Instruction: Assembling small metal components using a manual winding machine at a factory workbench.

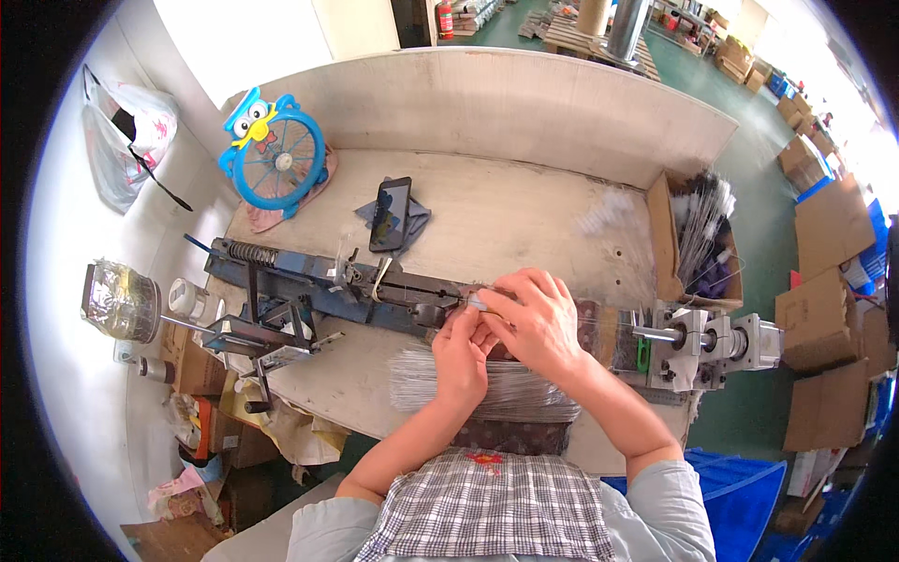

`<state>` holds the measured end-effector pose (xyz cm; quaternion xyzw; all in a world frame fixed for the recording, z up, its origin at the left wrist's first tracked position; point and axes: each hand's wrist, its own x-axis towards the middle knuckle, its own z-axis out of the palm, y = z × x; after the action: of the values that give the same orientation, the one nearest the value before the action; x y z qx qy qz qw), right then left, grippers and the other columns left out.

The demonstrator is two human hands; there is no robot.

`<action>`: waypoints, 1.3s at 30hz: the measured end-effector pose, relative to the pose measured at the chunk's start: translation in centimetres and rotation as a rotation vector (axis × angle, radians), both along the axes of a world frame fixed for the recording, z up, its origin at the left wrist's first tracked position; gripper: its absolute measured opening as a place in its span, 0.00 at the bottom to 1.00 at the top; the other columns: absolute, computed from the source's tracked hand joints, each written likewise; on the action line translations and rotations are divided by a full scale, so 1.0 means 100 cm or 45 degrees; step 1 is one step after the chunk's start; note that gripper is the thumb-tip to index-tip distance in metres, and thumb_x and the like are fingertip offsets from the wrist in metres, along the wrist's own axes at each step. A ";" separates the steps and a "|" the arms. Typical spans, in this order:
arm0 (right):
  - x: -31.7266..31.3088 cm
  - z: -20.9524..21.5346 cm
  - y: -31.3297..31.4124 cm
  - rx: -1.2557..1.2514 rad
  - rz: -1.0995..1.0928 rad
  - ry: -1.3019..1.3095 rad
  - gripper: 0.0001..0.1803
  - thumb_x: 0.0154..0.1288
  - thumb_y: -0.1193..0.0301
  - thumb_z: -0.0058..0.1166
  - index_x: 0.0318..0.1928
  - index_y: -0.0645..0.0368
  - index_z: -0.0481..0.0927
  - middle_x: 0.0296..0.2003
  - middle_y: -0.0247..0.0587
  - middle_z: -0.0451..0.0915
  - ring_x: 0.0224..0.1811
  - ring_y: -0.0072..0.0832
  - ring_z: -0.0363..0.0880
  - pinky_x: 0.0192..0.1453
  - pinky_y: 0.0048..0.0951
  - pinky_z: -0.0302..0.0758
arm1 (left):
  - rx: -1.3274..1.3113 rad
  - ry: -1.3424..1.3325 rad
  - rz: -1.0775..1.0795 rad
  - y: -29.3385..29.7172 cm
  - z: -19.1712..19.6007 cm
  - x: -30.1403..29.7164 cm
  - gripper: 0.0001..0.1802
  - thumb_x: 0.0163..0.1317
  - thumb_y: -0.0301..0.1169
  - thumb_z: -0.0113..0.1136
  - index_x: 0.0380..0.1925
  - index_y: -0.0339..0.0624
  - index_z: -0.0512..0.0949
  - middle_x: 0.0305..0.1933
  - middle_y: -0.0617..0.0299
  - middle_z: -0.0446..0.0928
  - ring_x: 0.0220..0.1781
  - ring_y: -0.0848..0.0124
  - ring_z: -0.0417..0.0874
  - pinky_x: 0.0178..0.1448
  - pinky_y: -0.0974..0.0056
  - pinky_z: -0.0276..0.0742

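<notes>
Both my hands meet over the middle of a long, narrow bench machine. The fingers of my left hand are closed in a pinch. Just above it, my right hand bends over with thumb and fingertips pressed together. A small whitish piece shows between the fingertips of both hands; its kind is too small to make out. Beneath my wrists lies a bundle of thin, silvery wires, on a dark patterned cloth.
At the right end of the machine sits a motor with clamps. A carton of wires stands at the back right. Further back lie a phone and a blue cartoon fan. A raised panel borders the table's far side.
</notes>
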<state>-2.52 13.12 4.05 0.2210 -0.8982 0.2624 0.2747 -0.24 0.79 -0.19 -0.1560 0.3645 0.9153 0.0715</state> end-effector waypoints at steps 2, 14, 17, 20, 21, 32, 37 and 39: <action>-0.001 -0.001 0.004 0.028 0.086 0.055 0.15 0.44 0.69 0.64 0.37 0.51 0.84 0.36 0.30 0.80 0.44 0.32 0.75 0.45 0.35 0.72 | 0.029 0.039 0.027 0.002 0.001 -0.002 0.10 0.67 0.30 0.49 0.43 0.38 0.74 0.44 0.58 0.78 0.45 0.71 0.80 0.51 0.65 0.75; -0.002 0.002 0.007 -0.022 0.138 -0.036 0.12 0.47 0.70 0.63 0.36 0.49 0.84 0.36 0.29 0.80 0.43 0.32 0.76 0.44 0.33 0.73 | 0.035 0.098 0.036 0.000 0.004 -0.002 0.08 0.64 0.26 0.52 0.42 0.37 0.75 0.42 0.59 0.79 0.45 0.71 0.81 0.52 0.66 0.76; -0.001 -0.002 0.005 0.011 0.151 -0.070 0.12 0.47 0.70 0.63 0.37 0.49 0.84 0.37 0.29 0.79 0.42 0.32 0.76 0.44 0.33 0.74 | 0.067 0.036 0.036 -0.001 0.004 0.000 0.08 0.63 0.27 0.52 0.41 0.37 0.74 0.43 0.58 0.79 0.47 0.70 0.81 0.54 0.64 0.75; -0.005 -0.002 0.007 0.004 0.167 -0.084 0.14 0.46 0.71 0.63 0.38 0.49 0.84 0.38 0.30 0.79 0.42 0.32 0.76 0.43 0.33 0.74 | 0.151 -0.002 0.054 0.001 0.003 -0.002 0.09 0.64 0.28 0.51 0.41 0.37 0.74 0.43 0.58 0.79 0.46 0.70 0.80 0.54 0.64 0.75; -0.004 -0.002 0.008 -0.007 0.169 -0.088 0.14 0.46 0.71 0.63 0.38 0.50 0.83 0.38 0.30 0.79 0.42 0.32 0.76 0.43 0.33 0.74 | 0.204 -0.012 0.058 0.002 0.001 -0.001 0.09 0.64 0.28 0.51 0.42 0.36 0.74 0.43 0.58 0.78 0.46 0.69 0.80 0.53 0.63 0.75; 0.003 -0.004 -0.001 -0.036 -0.013 0.042 0.17 0.44 0.70 0.66 0.39 0.53 0.83 0.37 0.30 0.79 0.41 0.31 0.76 0.41 0.32 0.72 | 0.125 0.001 0.075 0.001 0.001 -0.001 0.08 0.65 0.28 0.50 0.40 0.37 0.74 0.41 0.58 0.78 0.43 0.69 0.81 0.50 0.63 0.77; 0.006 0.000 0.005 0.006 0.040 0.019 0.12 0.44 0.71 0.66 0.34 0.53 0.84 0.36 0.31 0.80 0.38 0.31 0.78 0.41 0.33 0.74 | 0.141 0.035 0.083 0.001 0.005 0.002 0.08 0.65 0.28 0.51 0.40 0.38 0.75 0.40 0.59 0.79 0.42 0.71 0.81 0.49 0.65 0.77; 0.005 0.000 0.006 -0.006 0.040 0.027 0.12 0.44 0.71 0.66 0.34 0.53 0.84 0.35 0.31 0.80 0.38 0.31 0.78 0.41 0.33 0.74 | 0.150 0.036 0.110 0.001 0.008 -0.001 0.07 0.65 0.28 0.52 0.40 0.38 0.75 0.40 0.59 0.80 0.42 0.71 0.82 0.49 0.66 0.77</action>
<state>-2.03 13.67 4.02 0.2370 -0.8912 0.2663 0.2805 -0.35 0.91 0.57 -0.1541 0.3038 0.9395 0.0356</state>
